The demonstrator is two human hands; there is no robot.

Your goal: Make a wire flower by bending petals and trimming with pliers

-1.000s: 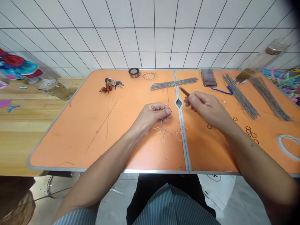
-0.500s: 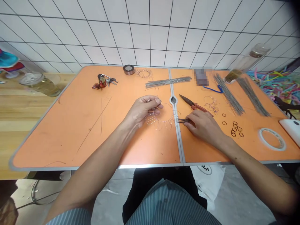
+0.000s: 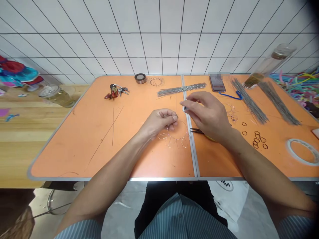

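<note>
My left hand (image 3: 161, 122) pinches a thin wire ring with looped petals (image 3: 177, 137), near the middle of the orange table. To its right and slightly higher, my right hand (image 3: 206, 114) is raised over the table seam, thumb and forefinger close together; whatever they hold, if anything, is too small to name. Dark-tipped pliers (image 3: 198, 130) lie on the table beneath my right hand, their handles mostly hidden. A bundle of straight wires (image 3: 181, 89) lies beyond both hands.
On the table (image 3: 149, 162) are keys (image 3: 117, 91), a tape roll (image 3: 140, 78), a phone (image 3: 217, 83), wire bundles (image 3: 249, 101), small dark rings (image 3: 256, 139) and a white ring (image 3: 302, 151). A lidded glass (image 3: 269, 66) stands at the back right.
My right hand has left the small pliers on the table and moved up and toward my left hand. My left hand still holds the wire ring. The view has shifted slightly.
</note>
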